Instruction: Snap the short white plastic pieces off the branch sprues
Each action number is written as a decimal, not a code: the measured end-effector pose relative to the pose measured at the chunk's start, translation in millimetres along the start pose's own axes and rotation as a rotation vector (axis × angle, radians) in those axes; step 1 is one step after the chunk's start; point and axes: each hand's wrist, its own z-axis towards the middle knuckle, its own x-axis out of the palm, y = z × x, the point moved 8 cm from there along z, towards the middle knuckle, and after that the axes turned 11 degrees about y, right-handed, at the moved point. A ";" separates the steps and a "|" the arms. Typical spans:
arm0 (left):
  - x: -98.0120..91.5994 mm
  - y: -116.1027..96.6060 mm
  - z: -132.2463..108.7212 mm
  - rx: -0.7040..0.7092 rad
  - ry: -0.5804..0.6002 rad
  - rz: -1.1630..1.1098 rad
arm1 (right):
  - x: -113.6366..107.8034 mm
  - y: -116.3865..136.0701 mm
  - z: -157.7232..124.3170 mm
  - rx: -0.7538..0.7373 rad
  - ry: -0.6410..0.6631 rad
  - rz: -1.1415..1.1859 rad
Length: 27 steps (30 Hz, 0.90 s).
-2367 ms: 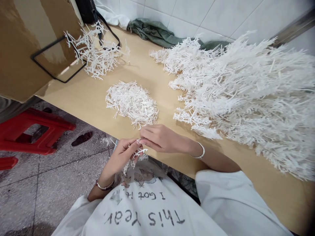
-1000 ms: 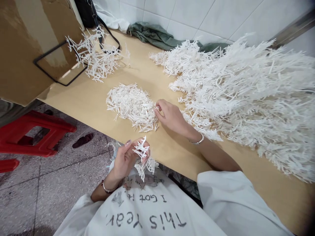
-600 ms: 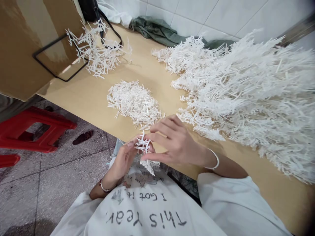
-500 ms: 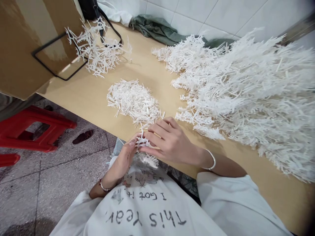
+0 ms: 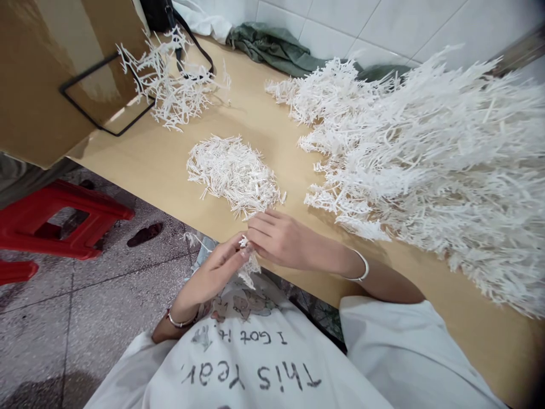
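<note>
At the table's front edge, my left hand [image 5: 221, 266] is closed on a white branched plastic piece [image 5: 249, 274]. Part of it hangs below the fingers, and a thin strand sticks out to the left. My right hand [image 5: 283, 240] meets the left one, its fingers curled together at the same piece; its fingertips are partly hidden. Just beyond the hands lies a pile of short white plastic bits [image 5: 234, 173] on the brown table [image 5: 264, 128].
A large heap of white branching strands [image 5: 417, 165] fills the right side. A looser tangle [image 5: 179, 85] lies back left, near a black wire frame [image 5: 106, 94] and a cardboard box [image 5: 34, 74]. A dark green cloth [image 5: 276, 48] runs along the wall. Red stools [image 5: 93, 221] stand at left.
My right fingers have closed in and drawn together against the left hand. The piece now shows less between the fingers, and a strand sticks out at left. The view has shifted slightly.
</note>
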 end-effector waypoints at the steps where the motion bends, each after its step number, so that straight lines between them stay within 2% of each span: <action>1: 4.0 -1.9 0.6 -0.008 0.047 0.031 | -2.2 -4.2 -0.7 0.024 -0.010 0.110; 3: 8.6 -3.4 1.2 -0.021 0.093 0.093 | -4.2 -10.5 -1.6 0.066 0.012 0.364; 6: 5.9 -4.2 0.8 -0.011 0.035 0.162 | -1.2 -14.7 -2.8 0.133 0.096 0.752; 9: 8.8 -4.0 0.0 0.015 0.075 0.149 | 8.8 -11.9 -4.9 0.187 0.204 1.149; 13: 20.0 5.2 -3.2 -0.020 0.256 -0.070 | 20.1 7.5 -6.7 0.142 0.316 1.725; 17: 31.5 18.8 -5.7 -0.093 0.392 -0.333 | 29.1 23.9 -5.2 0.107 0.290 2.134; 21: 44.7 17.0 -1.1 -0.038 0.491 -0.628 | 35.7 29.6 -1.1 -0.015 0.140 2.325; 23: 47.7 10.7 2.5 0.050 0.519 -0.702 | 34.0 29.7 -1.5 -0.078 0.079 2.338; 25: 40.9 0.2 5.7 0.212 0.472 -0.743 | 26.3 26.2 -3.3 -0.109 0.026 2.284; 27: 25.8 -8.5 6.9 0.357 0.329 -0.759 | 14.9 15.8 -5.2 -0.074 -0.027 2.095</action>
